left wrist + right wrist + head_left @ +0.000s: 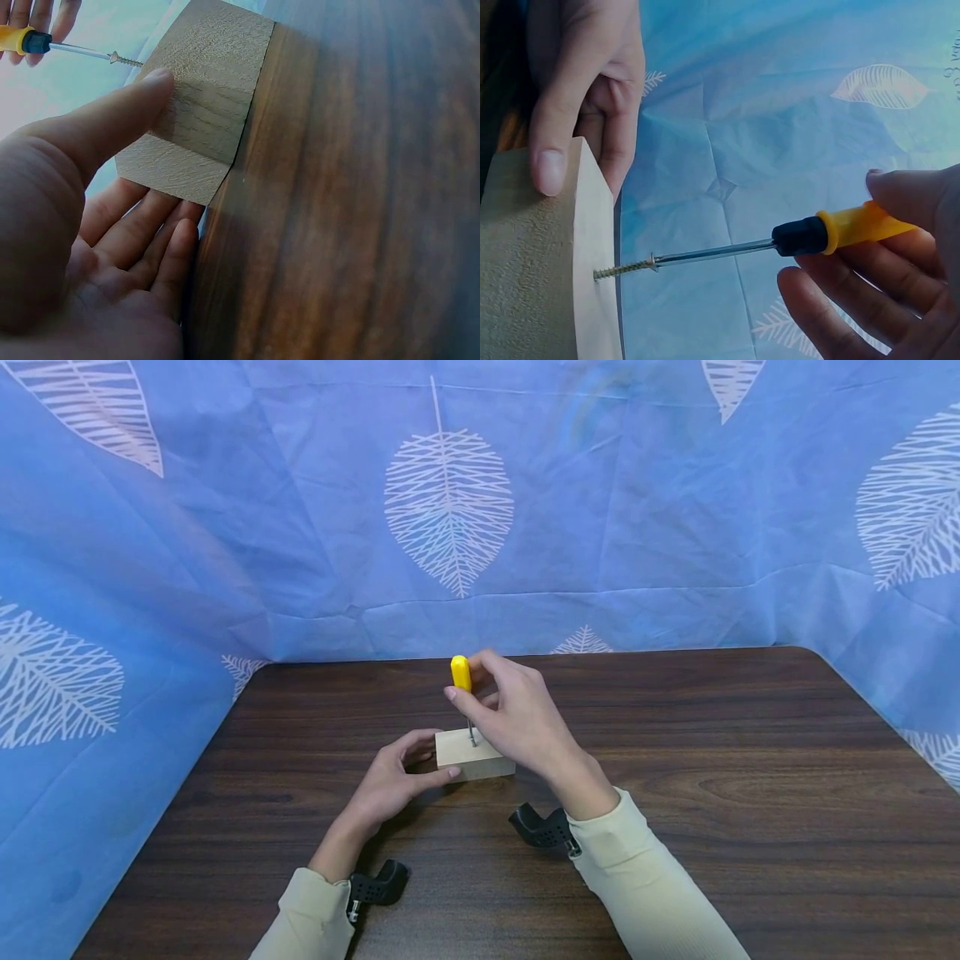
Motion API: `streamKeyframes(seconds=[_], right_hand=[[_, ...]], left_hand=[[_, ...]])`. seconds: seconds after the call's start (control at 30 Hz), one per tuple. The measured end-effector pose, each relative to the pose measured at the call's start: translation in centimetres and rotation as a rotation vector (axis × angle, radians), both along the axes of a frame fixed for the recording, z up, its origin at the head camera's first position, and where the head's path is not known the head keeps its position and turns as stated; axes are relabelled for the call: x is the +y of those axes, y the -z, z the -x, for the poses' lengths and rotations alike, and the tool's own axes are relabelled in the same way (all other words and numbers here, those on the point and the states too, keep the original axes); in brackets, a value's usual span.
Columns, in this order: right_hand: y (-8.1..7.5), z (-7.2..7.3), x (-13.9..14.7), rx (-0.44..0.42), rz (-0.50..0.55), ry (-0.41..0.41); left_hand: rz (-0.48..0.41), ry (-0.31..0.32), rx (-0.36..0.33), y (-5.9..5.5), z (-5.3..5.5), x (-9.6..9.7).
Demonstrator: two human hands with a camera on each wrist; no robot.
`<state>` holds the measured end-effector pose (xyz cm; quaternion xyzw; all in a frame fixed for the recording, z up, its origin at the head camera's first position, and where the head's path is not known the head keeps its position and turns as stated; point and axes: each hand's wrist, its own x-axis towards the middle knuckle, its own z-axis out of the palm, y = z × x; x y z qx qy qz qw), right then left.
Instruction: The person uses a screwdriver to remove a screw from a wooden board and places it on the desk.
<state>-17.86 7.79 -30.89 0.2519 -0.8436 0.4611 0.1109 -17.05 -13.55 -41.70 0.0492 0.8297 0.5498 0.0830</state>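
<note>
A pale wooden block (pixel 474 767) lies on the dark table. My left hand (pixel 393 779) grips its left end, thumb on the near side and fingers behind. A screw (pixel 624 270) stands upright in the block's top face, with much of its thread showing. The tip of a screwdriver (pixel 716 252) with a yellow and black handle meets the screw head, its shaft in line with the screw. My right hand (pixel 517 710) pinches the yellow handle (pixel 461 673) between thumb and fingers above the block. In the right wrist view the other fingers (pixel 814 307) are spread loosely below the handle.
The dark wood-grain table (pixel 712 760) extends around the block on all sides. Behind it hangs a blue cloth (pixel 315 510) with white leaf prints. Black wrist mounts (pixel 380 883) stick out from both sleeves over the table.
</note>
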Motion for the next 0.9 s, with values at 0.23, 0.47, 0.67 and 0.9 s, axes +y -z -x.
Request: streamKeyframes(seconds=[0.23,0.47,0.67,0.9], right_hand=[[-0.08,-0.03,0.06,0.01,-0.011,0.015],[-0.04,-0.02,0.01,-0.002,-0.018,0.015],[0.05,0.07,0.02,0.006,-0.034,0.012],[0.12,0.13,0.07,-0.027,-0.027,0.001]], left_hand=[[-0.007,0.004,0.007,0.16,0.11,0.0],[-0.011,0.001,0.007,0.19,0.02,-0.02],[-0.003,0.001,0.008,0.11,0.0,0.0],[-0.012,0.009,0.011,0.15,0.04,-0.09]])
